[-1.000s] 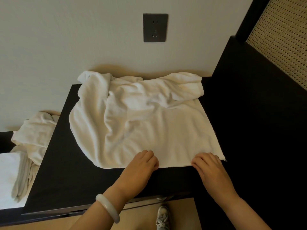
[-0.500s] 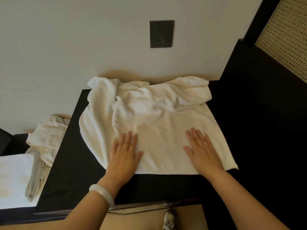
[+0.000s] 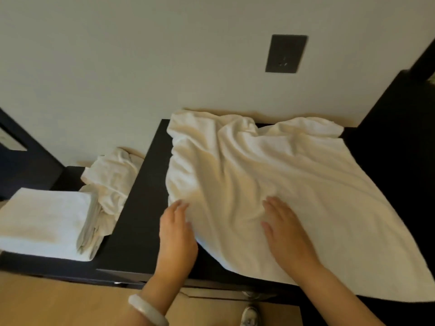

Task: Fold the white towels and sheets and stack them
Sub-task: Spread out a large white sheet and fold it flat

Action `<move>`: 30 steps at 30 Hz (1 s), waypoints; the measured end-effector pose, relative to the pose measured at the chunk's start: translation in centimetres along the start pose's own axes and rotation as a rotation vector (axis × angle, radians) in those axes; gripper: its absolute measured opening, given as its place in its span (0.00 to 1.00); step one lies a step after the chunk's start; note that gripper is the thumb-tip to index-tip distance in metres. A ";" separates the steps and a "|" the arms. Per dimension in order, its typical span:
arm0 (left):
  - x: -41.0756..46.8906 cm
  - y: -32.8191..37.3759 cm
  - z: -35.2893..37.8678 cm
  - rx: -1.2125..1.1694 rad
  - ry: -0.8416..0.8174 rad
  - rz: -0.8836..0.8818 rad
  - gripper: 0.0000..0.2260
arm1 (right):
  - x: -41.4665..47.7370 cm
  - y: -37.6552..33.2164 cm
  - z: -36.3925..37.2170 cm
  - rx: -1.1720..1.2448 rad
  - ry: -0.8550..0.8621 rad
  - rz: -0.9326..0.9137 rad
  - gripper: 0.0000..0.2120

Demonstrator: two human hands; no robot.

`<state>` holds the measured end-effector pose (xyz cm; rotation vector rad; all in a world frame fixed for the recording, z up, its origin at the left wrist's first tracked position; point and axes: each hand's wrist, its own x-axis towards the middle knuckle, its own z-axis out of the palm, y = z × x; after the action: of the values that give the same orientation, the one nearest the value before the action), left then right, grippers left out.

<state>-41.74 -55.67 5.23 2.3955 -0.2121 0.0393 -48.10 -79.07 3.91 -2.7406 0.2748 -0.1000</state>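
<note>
Low centre, left grip [image 3: 177, 231] touches a towel [image 3: 282, 180] at its edge; right grip [image 3: 286, 230] lies flat on it.
Both open, fingers straight, on the dark worktop [image 3: 138, 222].

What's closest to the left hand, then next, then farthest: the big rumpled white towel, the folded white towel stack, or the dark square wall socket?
1. Big rumpled white towel: right against the left hand.
2. Folded white towel stack: off to the left, lower down.
3. Dark square wall socket: up on the wall.

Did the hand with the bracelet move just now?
Yes. The left hand slid left, farther from the wall socket, mostly off the white towel onto the dark tabletop beside it.
</note>
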 end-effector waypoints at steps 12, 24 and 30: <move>9.8 -4.0 -2.1 -0.245 -0.317 -0.203 0.29 | 2.0 -4.1 5.2 -0.235 -0.039 -0.031 0.34; 3.8 -4.1 -9.7 -1.444 0.232 -0.657 0.16 | 1.8 -3.9 5.5 -0.283 0.012 0.074 0.34; 0.6 -5.0 -8.6 -2.124 -0.064 -0.835 0.23 | 2.0 -3.6 5.7 -0.322 -0.042 0.089 0.37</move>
<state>-40.08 -46.31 8.30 0.2241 0.5161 -0.4221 -44.88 -74.10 0.09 -3.0382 0.4346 0.0294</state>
